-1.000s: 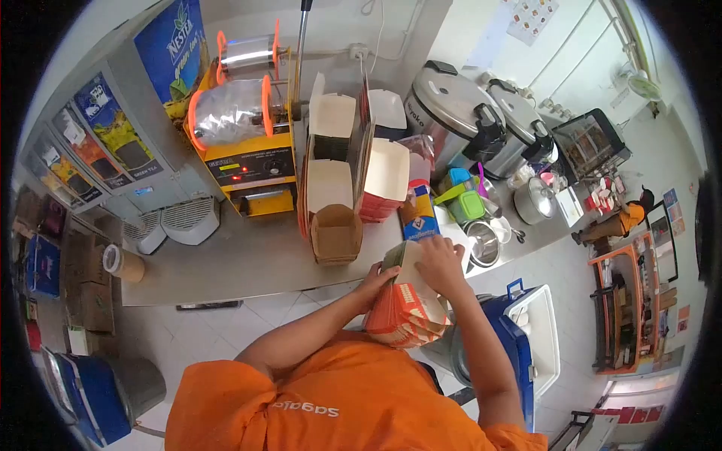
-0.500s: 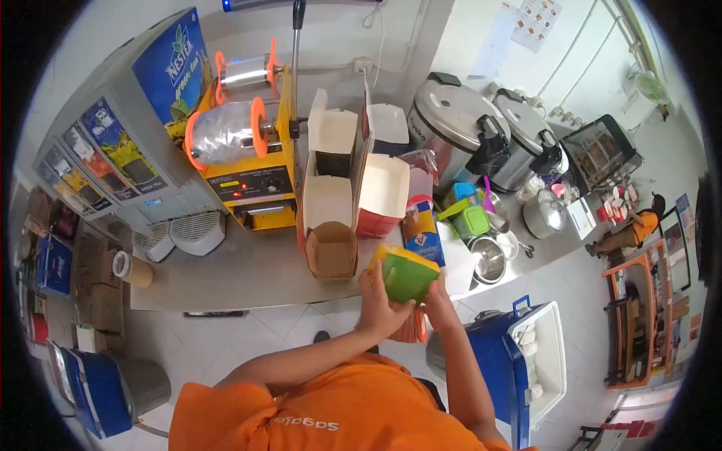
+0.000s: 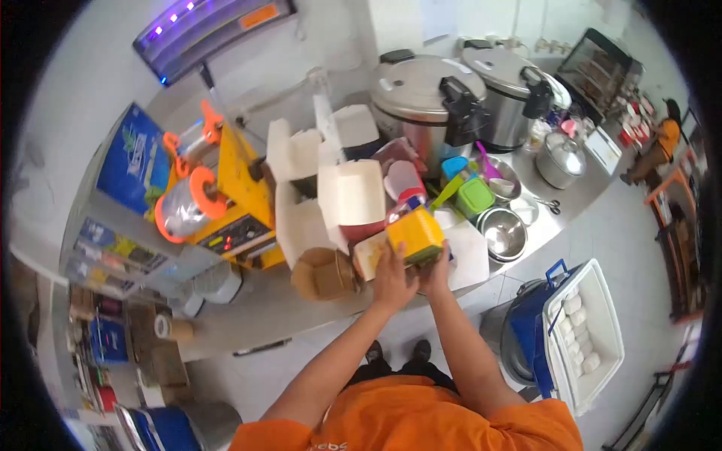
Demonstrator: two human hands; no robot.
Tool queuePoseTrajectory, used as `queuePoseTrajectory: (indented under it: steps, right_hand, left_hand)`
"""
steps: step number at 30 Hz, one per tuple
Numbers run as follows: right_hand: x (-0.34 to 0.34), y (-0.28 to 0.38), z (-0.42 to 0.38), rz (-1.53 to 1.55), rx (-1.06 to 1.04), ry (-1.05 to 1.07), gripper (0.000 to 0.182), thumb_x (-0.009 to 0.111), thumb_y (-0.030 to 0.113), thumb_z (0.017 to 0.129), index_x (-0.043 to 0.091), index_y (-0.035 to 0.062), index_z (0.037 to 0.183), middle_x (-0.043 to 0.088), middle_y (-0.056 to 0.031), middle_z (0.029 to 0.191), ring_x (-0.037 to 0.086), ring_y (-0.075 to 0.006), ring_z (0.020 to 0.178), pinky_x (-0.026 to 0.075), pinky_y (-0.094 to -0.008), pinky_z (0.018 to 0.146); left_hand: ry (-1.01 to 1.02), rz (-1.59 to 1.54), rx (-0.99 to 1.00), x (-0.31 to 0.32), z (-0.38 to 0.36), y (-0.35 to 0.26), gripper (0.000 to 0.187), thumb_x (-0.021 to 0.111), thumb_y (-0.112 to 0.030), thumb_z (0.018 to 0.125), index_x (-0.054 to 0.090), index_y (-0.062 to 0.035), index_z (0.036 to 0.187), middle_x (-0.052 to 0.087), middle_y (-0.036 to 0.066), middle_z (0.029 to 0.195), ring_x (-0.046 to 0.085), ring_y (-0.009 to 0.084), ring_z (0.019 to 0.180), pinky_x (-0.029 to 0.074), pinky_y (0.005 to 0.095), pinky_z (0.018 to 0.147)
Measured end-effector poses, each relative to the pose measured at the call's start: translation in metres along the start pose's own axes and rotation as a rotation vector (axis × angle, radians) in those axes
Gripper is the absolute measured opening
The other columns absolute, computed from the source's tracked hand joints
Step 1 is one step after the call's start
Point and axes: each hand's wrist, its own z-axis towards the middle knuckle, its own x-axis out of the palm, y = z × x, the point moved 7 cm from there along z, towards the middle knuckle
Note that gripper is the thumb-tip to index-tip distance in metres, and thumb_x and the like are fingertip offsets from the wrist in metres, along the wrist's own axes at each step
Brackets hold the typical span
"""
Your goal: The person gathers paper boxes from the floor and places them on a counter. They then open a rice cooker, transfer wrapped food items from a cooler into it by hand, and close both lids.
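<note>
Both hands hold a small yellow-and-green box (image 3: 416,229) just over the counter's front edge, its yellow side facing up. My left hand (image 3: 394,284) closes around its near left side. My right hand (image 3: 435,275) grips its near right side, with some of the fingers hidden behind the box. Left of the hands stand stacks of open paper food boxes, among them a brown one (image 3: 320,274) and a white-lined one (image 3: 359,194). A green plastic container (image 3: 475,197) sits beyond the box to the right, next to shiny metal bowls (image 3: 504,234).
Two large rice cookers (image 3: 429,90) stand at the back. A yellow sealing machine (image 3: 244,199) is on the left. A lidded pot (image 3: 561,161) and scissors (image 3: 555,207) lie rightward. An open blue cooler (image 3: 538,338) with white rolls stands on the floor. Another person (image 3: 665,139) is far right.
The box has moved slightly forward and right and turned, so its yellow side now shows more than its green face. My view has shifted rightward, and both arms are stretched farther forward.
</note>
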Motion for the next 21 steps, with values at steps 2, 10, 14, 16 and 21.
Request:
queuePoseTrajectory:
  steps: [2,10,14,16,21]
  right_hand:
    - [-0.006,0.0,-0.005,-0.104,0.054,-0.08,0.074,0.044,0.072,0.09,0.05,0.0154,0.137,0.057,-0.0085,0.129,0.056,-0.0277,0.113,0.043,-0.0507,0.098]
    - [0.025,0.027,-0.026,-0.212,0.044,-0.222,0.048,0.049,0.047,0.1,0.051,0.0093,0.129,0.061,-0.0093,0.114,0.059,-0.0258,0.095,0.046,-0.0478,0.083]
    - [0.014,0.05,-0.086,-0.51,-0.089,-0.175,0.044,0.058,0.035,0.096,0.049,0.0073,0.129,0.063,-0.0084,0.112,0.062,-0.0173,0.092,0.048,-0.0353,0.071]
    - [-0.017,0.044,-0.107,-0.691,-0.007,-0.078,0.043,0.061,0.03,0.095,0.049,0.0073,0.129,0.063,-0.0079,0.112,0.062,-0.0158,0.09,0.049,-0.032,0.071]
    - [-0.104,0.05,-0.192,-0.859,0.0,-0.08,0.039,0.061,0.021,0.092,0.052,0.0051,0.127,0.068,-0.008,0.105,0.065,-0.0165,0.088,0.049,-0.0282,0.071]
  left_hand:
    - [0.104,0.012,-0.024,0.008,-0.007,0.017,0.112,0.076,-0.024,0.072,0.004,-0.0062,0.155,0.019,0.039,0.151,0.026,0.0546,0.138,0.025,0.0561,0.115]
    - [0.084,0.057,-0.007,0.011,0.006,0.024,0.11,0.077,-0.013,0.069,0.006,-0.0057,0.153,0.022,0.038,0.149,0.028,0.0538,0.137,0.025,0.0551,0.115]
    - [0.006,0.216,-0.046,-0.023,0.013,-0.01,0.102,0.076,-0.016,0.071,0.018,-0.005,0.154,0.021,0.034,0.152,0.028,0.0512,0.138,0.026,0.0548,0.115]
    - [-0.027,0.2,-0.025,-0.034,0.011,-0.022,0.102,0.077,-0.018,0.071,0.02,-0.0057,0.154,0.021,0.033,0.152,0.027,0.05,0.139,0.025,0.0546,0.115]
    - [-0.077,0.19,-0.005,-0.046,0.01,-0.029,0.103,0.079,-0.021,0.07,0.021,-0.0062,0.154,0.022,0.029,0.153,0.026,0.0467,0.14,0.024,0.0563,0.114]
